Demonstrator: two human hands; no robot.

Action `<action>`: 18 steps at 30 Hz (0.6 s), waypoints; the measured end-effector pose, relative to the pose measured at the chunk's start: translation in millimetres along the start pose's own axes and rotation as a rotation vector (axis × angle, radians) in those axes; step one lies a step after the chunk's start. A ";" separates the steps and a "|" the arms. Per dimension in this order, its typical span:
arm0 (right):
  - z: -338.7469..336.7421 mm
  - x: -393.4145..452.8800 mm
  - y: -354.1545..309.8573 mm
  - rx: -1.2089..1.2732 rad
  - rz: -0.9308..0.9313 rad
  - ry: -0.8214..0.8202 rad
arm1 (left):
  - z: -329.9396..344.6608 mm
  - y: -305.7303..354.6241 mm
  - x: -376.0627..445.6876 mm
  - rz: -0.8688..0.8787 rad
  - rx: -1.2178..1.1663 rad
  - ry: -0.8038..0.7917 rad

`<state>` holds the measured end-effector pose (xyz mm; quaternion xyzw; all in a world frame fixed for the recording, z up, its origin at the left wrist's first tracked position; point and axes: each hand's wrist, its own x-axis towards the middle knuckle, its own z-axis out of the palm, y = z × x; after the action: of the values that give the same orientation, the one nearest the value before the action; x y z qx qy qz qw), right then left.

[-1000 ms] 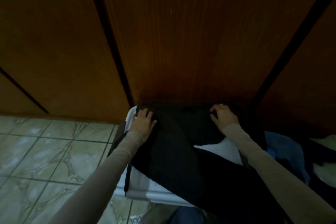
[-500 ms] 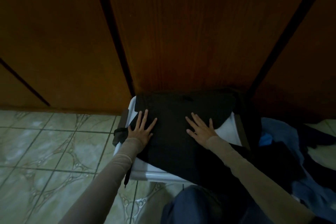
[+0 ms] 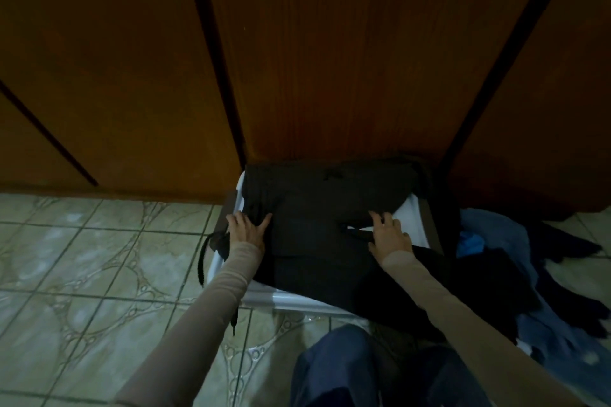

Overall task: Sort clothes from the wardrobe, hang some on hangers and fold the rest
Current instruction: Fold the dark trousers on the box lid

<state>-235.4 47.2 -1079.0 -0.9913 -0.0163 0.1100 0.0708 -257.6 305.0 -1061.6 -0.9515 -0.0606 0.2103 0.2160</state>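
Note:
A dark, nearly black garment [image 3: 317, 228] lies spread flat over a white plastic stool [image 3: 291, 302] that stands against the wardrobe. My left hand [image 3: 246, 230] rests on the garment's left edge, thumb stretched to the right. My right hand [image 3: 390, 233] lies on the garment's right part with its fingers spread, beside a bare white patch of the stool top. A dark drawstring [image 3: 203, 256] hangs over the stool's left side. Both arms wear beige sleeves.
Closed brown wooden wardrobe doors [image 3: 330, 59] fill the upper view. A heap of dark and blue clothes [image 3: 515, 277] lies on the floor to the right. Pale patterned floor tiles [image 3: 82, 274] stretch to the left. My knee in dark blue trousers [image 3: 334, 370] is at the bottom.
Both hands slid from the garment's far corners toward me, smoothing it flat. The right hand then moved right to the garment's edge by the white stool top.

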 end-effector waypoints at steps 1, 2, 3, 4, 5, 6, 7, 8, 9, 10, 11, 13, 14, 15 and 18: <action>-1.3 -0.5 2.1 0.010 0.022 0.011 | 0.0 -1.9 -1.2 0.005 0.008 0.016; -2.3 -0.6 3.7 0.017 0.031 0.007 | 0.4 -4.1 -2.1 0.018 -0.010 0.026; -2.6 -0.3 4.6 0.015 0.025 -0.002 | 0.7 -6.3 -3.5 0.039 -0.057 0.025; -2.3 0.2 4.8 0.007 0.012 -0.011 | 1.5 -7.9 -5.3 0.064 -0.128 0.014; -2.1 0.5 4.3 -0.001 0.001 -0.015 | 2.0 -9.1 -8.0 0.081 -0.202 0.000; -2.2 0.7 3.3 0.001 -0.002 -0.016 | 2.5 -10.6 -11.1 0.087 -0.255 -0.008; -2.2 1.2 1.9 0.016 0.004 -0.012 | 2.5 -12.9 -13.6 0.086 -0.273 -0.002; -3.1 1.9 0.3 0.036 0.011 -0.008 | 1.2 -16.0 -15.5 0.084 -0.264 0.011; -4.8 2.4 -1.5 0.052 0.013 -0.005 | -0.9 -19.7 -16.6 0.081 -0.237 0.023; -6.9 2.6 -3.5 0.065 0.009 -0.003 | -3.4 -24.2 -17.0 0.077 -0.194 0.030; -8.9 2.4 -5.1 0.078 -0.003 -0.002 | -6.2 -28.5 -17.5 0.063 -0.136 0.030; -10.7 2.5 -8.2 0.098 -0.043 -0.004 | -11.1 -34.8 -16.9 0.008 0.008 0.037; -11.1 1.7 -10.3 0.099 -0.062 -0.006 | -12.6 -35.4 -17.3 -0.032 0.090 0.041; -11.5 0.6 -11.8 0.095 -0.075 -0.008 | -13.3 -34.0 -18.5 -0.071 0.171 0.044; -15.6 -2.0 -12.2 0.066 -0.068 -0.011 | -13.6 -21.5 -22.8 -0.107 0.313 0.076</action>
<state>-234.1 57.0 -1061.8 -0.9866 -0.0470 0.1136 0.1069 -273.0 314.4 -1032.6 -0.9090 -0.0696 0.1692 0.3745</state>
